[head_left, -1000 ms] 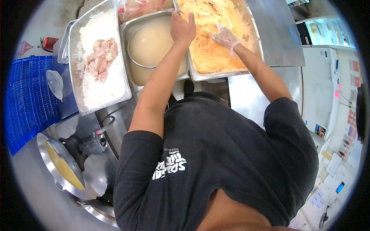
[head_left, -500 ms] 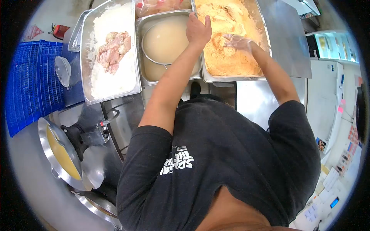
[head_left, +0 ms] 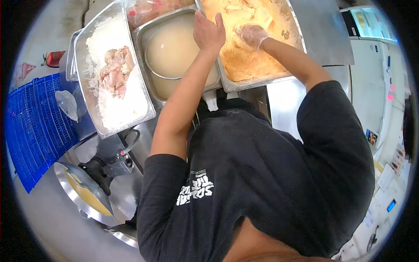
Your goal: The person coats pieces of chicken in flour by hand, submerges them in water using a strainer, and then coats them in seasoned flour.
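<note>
My left hand [head_left: 209, 33], bare, hovers at or rests on the rim between the square basin and the breading tray. Its fingers are stretched out and the thumb stands apart; whether it touches the rim I cannot tell. My right hand [head_left: 253, 36], in a clear glove, is down in the orange breading [head_left: 238, 63], its fingers bunched and their tips sunk in, so anything inside them is hidden. The metal breading tray [head_left: 262, 82] surrounds it. Cloudy liquid fills the square metal basin [head_left: 142, 48], with a round wire-rimmed strainer [head_left: 164, 76] sitting in it.
To the left, raw meat [head_left: 117, 72] lies on white flour [head_left: 120, 111] in a tray. A bag of pinkish contents [head_left: 152, 9] sits behind the basin. A blue plastic basket [head_left: 37, 126], a clear sieve-like bowl [head_left: 66, 105] and a metal bowl of yellow liquid [head_left: 87, 196] are farther left.
My right hand has moved left and away from me in the breading, its fingers going from spread to bunched. My left hand shifts slightly with the whole view, which has turned.
</note>
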{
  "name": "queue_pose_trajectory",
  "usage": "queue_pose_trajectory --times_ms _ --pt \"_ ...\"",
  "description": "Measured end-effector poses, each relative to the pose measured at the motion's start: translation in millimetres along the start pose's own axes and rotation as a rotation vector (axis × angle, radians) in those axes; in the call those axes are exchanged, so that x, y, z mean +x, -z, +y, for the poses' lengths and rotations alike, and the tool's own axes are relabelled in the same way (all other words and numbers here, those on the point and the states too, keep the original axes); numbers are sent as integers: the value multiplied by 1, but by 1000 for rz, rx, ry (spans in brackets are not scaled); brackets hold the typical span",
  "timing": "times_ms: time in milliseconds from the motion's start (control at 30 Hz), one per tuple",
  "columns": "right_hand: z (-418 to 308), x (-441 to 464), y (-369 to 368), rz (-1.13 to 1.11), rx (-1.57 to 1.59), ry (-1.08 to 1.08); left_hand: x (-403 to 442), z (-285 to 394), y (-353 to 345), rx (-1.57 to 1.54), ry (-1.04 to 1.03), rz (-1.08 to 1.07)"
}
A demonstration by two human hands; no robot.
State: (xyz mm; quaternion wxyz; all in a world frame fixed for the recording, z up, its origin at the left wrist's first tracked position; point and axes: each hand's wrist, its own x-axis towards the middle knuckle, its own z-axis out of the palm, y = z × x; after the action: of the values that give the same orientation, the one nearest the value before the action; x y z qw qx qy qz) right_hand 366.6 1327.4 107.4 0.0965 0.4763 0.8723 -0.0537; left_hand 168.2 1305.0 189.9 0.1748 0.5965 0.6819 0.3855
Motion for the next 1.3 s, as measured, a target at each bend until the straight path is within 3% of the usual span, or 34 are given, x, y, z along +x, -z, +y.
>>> queue_pose_trajectory --times_ms 100,200,333,400,500,567,600,700,800,900,933,1033,1100,1167,1233,1300 --pt "4 13 9 -185 -49 -108 3 0 2 1 11 -4" --pt "-10 9 22 -91 83 -225 5 6 8 -15 64 -40" --pt "-2 6 56 -206 135 18 2 2 5 -24 20 20" --pt "41 16 11 -386 179 111 3 5 6 -51 46 15" --pt "3 -8 62 -516 388 -129 1 4 7 -50 45 -5" --pt "-20 -18 73 -433 329 -185 3 4 5 -45 26 -3" --pt "-12 -16 45 -276 202 -120 1 3 5 -41 15 -1" --pt "-12 -2 22 -134 457 -428 1 5 8 -49 45 -32" --pt "-4 2 64 -301 592 -303 3 6 8 -29 69 -54" --pt "51 2 4 -31 430 80 3 7 6 -3 51 -27" --pt "22 -15 24 29 377 -27 2 5 5 11 48 -17" --pt "-40 -27 56 -280 116 -177 1 1 0 -6 26 42" --pt "-31 -19 15 -297 531 -250 2 5 2 -5 44 29" --pt "-32 -17 -11 -120 638 -234 -1 5 4 -3 38 25" --pt "-31 -12 -22 255 412 -127 0 5 3 -9 8 48" --pt "-41 13 -10 137 427 -113 0 6 3 -17 24 46"
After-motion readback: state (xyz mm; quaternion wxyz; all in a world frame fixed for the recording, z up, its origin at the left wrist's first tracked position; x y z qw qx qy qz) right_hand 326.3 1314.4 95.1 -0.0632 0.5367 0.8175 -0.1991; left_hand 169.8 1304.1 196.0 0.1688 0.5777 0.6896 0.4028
